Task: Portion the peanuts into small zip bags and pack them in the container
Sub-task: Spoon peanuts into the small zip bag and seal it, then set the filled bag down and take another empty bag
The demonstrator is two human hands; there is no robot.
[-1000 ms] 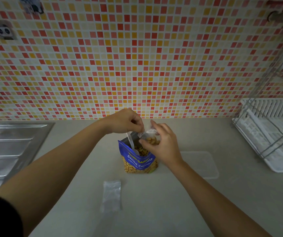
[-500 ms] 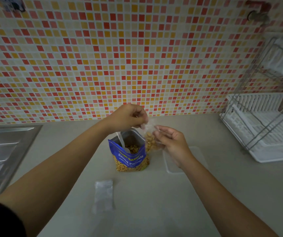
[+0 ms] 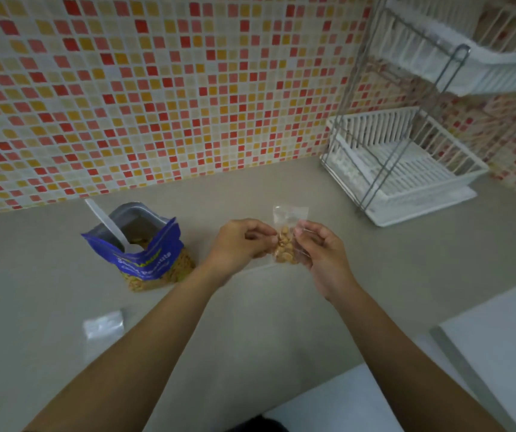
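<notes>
Between our curled fingers, our left hand [image 3: 238, 244] and right hand [image 3: 319, 255] pinch the small clear peanut-filled zip bag [image 3: 286, 241] above the grey desk [image 3: 281, 307].

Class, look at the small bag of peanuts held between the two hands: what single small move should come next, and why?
Probably press the zip strip shut. Both hands, left hand and right hand, pinch the small zip bag, which already holds peanuts below its clear top. The white spoon rests in the blue peanut bag, so scooping seems finished for this portion.
</notes>
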